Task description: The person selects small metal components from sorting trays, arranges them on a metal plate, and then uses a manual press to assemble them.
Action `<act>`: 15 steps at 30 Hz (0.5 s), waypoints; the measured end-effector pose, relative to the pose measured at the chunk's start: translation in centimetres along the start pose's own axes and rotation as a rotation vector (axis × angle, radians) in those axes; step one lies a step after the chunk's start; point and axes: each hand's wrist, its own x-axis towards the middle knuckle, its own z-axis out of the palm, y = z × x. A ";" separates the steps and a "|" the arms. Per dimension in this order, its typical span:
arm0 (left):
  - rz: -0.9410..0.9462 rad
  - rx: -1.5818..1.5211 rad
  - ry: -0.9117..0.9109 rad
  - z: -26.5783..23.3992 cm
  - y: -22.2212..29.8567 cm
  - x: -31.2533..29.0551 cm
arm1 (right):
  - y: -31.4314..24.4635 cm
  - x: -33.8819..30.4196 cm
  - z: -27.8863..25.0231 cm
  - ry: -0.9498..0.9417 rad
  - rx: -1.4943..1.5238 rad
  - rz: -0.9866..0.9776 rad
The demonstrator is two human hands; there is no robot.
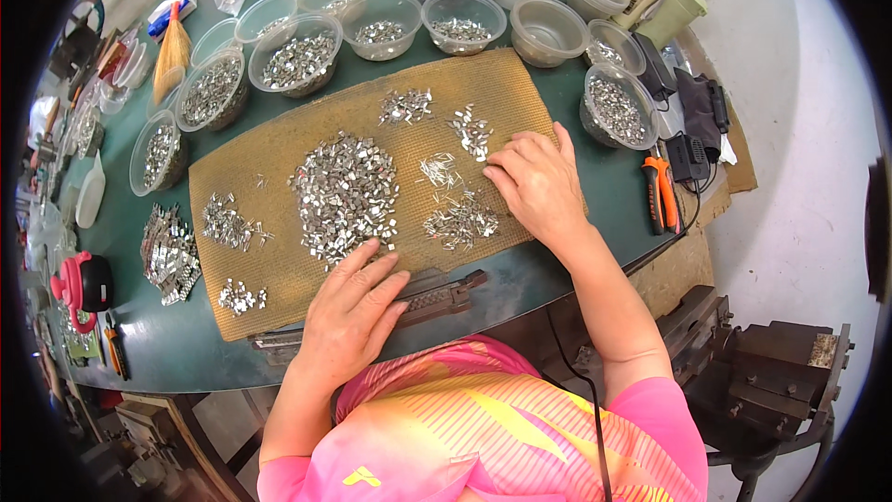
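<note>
Workbench: A green tabletop (616,209) is carrying a tan textured mat (279,135); directions are running from the main heap, with the person at 6 o'clock.
Main heap: Small silvery metal pieces (346,200) are lying loosely heaped near the mat's middle.
Left hand: It (351,309) is resting palm-down at 6 o'clock, fingers loosely spread, tips touching or nearly touching the heap's near edge; it is showing no grip.
Right hand: It (539,184) is hovering or resting at 3 o'clock with fingers curled, just beside a 2 o'clock cluster (472,133); whether it is pinching a piece, I cannot tell.
Small clusters: Others are sitting apart at 1 (406,107), 3 (439,170) and 9 o'clock (228,221), probably keeping differing shapes separate within reach.
Bowls: Clear tubs (548,33) are arcing from 10 to 2 o'clock, many holding pieces, likely leaving the mat free.
Surroundings: Orange-handled pliers (662,195) are lying at 3 o'clock, a straw brush (173,51) at 10.
Obstacles: A metal bar (437,296) is edging the mat at 5 o'clock; a black cable (595,400) is crossing the shirt beyond 4.
</note>
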 end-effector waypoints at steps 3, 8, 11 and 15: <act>-0.046 0.028 0.029 -0.5 -0.4 -1.1 | -0.2 0.6 0.1 -0.057 -0.063 0.014; -0.112 0.049 0.091 -1.1 -1.1 -2.8 | -0.1 0.4 0.2 -0.088 -0.003 0.047; -0.121 0.050 0.110 -1.3 -1.2 -3.0 | 0.3 0.2 -0.1 -0.073 0.042 -0.001; -0.118 0.052 0.116 -1.3 -1.2 -2.9 | 1.0 0.0 0.0 -0.046 0.135 0.023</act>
